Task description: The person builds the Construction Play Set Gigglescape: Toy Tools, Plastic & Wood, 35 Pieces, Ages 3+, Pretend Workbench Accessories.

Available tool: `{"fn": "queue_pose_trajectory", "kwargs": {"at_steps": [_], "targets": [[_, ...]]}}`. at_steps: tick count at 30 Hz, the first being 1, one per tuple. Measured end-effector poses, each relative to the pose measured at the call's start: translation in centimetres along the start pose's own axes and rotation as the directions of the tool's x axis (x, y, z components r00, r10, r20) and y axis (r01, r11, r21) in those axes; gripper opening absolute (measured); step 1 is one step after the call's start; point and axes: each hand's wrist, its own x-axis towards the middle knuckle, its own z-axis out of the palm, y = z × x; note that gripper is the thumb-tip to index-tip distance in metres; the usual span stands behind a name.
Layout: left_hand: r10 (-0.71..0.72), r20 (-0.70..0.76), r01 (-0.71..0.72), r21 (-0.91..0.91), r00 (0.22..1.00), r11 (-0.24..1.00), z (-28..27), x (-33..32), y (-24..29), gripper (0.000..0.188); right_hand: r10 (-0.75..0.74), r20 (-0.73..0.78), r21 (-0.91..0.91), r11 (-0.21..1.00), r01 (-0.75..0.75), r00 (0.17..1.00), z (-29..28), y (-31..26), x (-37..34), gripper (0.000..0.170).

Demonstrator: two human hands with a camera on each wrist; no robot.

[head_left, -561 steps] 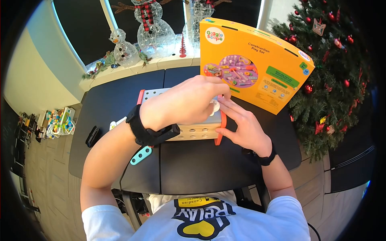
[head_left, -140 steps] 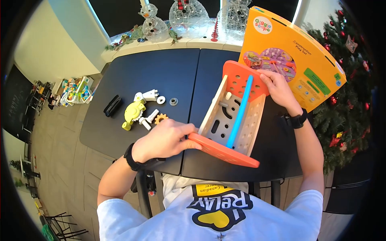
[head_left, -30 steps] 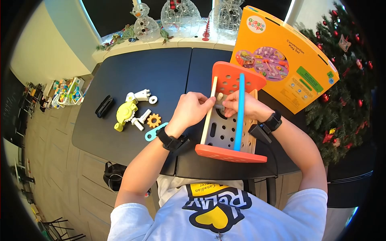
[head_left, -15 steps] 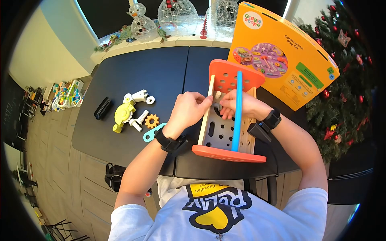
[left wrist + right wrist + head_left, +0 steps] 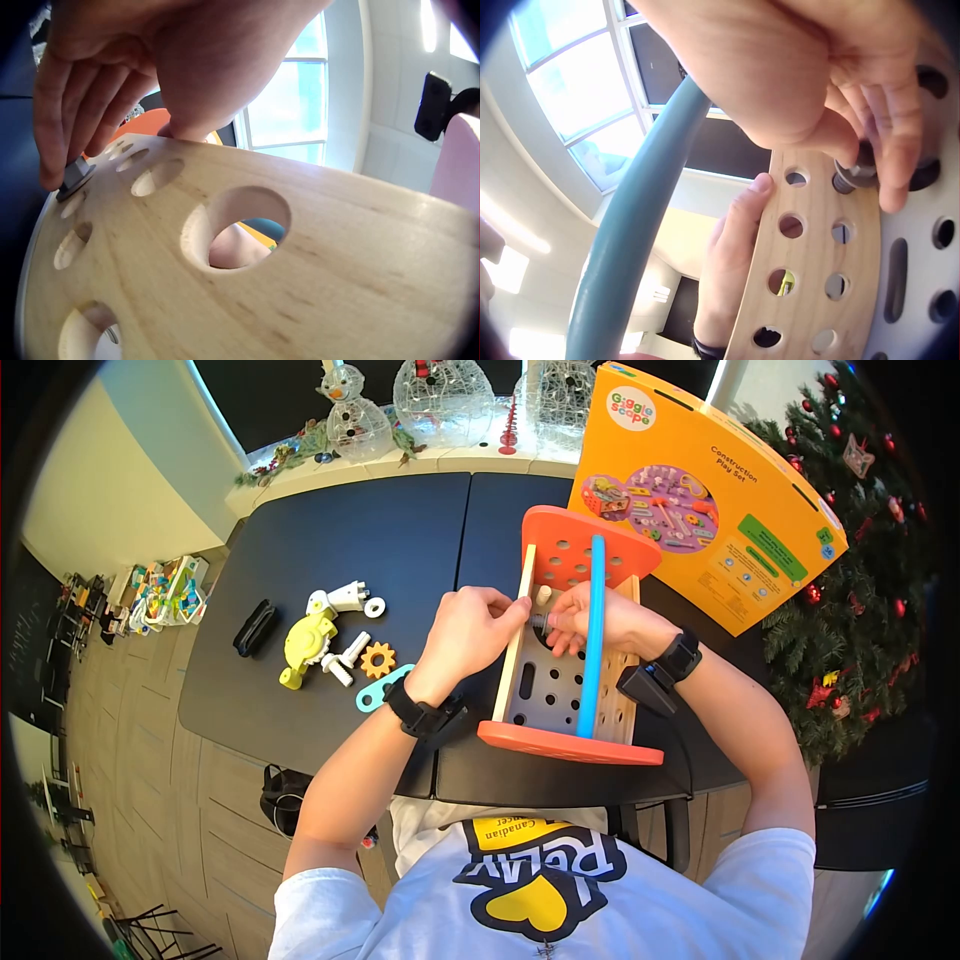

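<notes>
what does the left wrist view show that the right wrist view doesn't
Only left wrist: a grey hexagonal piece at the left hand's fingertips.
Only right wrist: a grey threaded shaft, the grey flanged piece pinched by the right hand, and the grey base's slotted face.
Both: the left hand and a pale wooden panel with round holes.

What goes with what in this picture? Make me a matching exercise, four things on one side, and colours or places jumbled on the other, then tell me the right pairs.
Things:
1. Gear
2. Left hand
3. Strip with holes
4. Right hand

Colours or places:
A. Inside the toy toolbox, fingers on a grey threaded piece
B. Turquoise
C. Orange
D. Outside the wooden side panel, fingers on a grey hexagonal piece

Right pairs: 1-C, 2-D, 3-B, 4-A.
</notes>
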Motion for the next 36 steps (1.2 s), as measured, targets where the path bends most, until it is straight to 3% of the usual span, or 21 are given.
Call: {"fn": "queue_pose_trajectory", "kwargs": {"at_steps": [9, 15, 18, 24, 27, 30, 33, 36], "targets": [[0.009, -0.011, -0.009, 0.013, 1.000, 1.000, 0.1, 0.0, 0.0, 0.049, 0.071, -0.051, 0.109, 0.992, -0.065, 0.996, 0.8, -2.0, -1.2, 0.038], [0.005, -0.020, -0.005, 0.003, 1.000, 1.000, 0.2, 0.0, 0.1, 0.047, -0.005, -0.020, 0.038, 0.999, 0.006, 1.000, 0.0, -0.4, -0.2, 0.035], [-0.060, 0.073, 0.058, 0.031, 0.995, 0.998, -0.4, 0.1, 0.7, 0.049, -0.011, -0.011, 0.024, 1.000, 0.011, 1.000, 0.2, -0.4, -0.3, 0.036], [-0.055, 0.072, 0.052, 0.042, 0.996, 0.998, -0.5, 0.0, 0.8, 0.050, 0.108, -0.002, 0.006, 0.994, -0.108, 0.994, 0.4, -1.1, -0.3, 0.049], [-0.047, 0.059, 0.045, 0.039, 0.997, 0.998, -0.4, 0.1, 0.5, 0.050, 0.130, 0.041, 0.080, 0.988, -0.133, 0.991, 0.1, -1.2, 0.0, 0.044], [-0.047, 0.066, 0.045, 0.032, 0.997, 0.999, -0.4, 0.1, 0.5, 0.049, 0.063, -0.051, -0.017, 0.998, -0.064, 0.997, 1.5, -2.4, -1.5, 0.042], [-0.035, 0.064, 0.033, 0.038, 0.997, 0.999, -0.3, 0.1, 0.5, 0.047, -0.020, 0.008, 0.005, 1.000, 0.020, 1.000, 0.6, -0.6, -0.7, 0.042], [-0.038, 0.060, 0.035, 0.038, 0.997, 0.999, -0.2, 0.1, 0.3, 0.047, -0.003, 0.081, -0.036, 0.999, 0.006, 0.997, 0.4, -0.6, -0.4, 0.042]]}}
